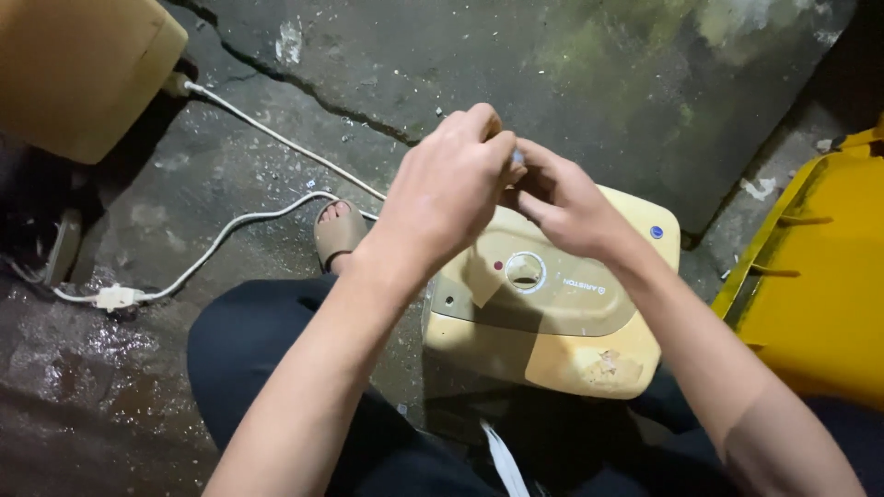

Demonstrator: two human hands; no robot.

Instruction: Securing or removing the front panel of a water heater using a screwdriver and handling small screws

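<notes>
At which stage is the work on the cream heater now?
Done: nothing clearly; the cream water heater lies on the wet concrete floor, its panel in place. In hand: the left hand and right hand pinch a small part above it. Left: unclear; the white cable lies loose.

Cracked, wet concrete floor (276,175), littered with white flecks. White cable (230,225) trailing across floor to white connector (117,296). Tan casing (78,69) at upper left. Yellow bin (829,285) at right edge. Sandalled foot (339,230) beside cable.
</notes>
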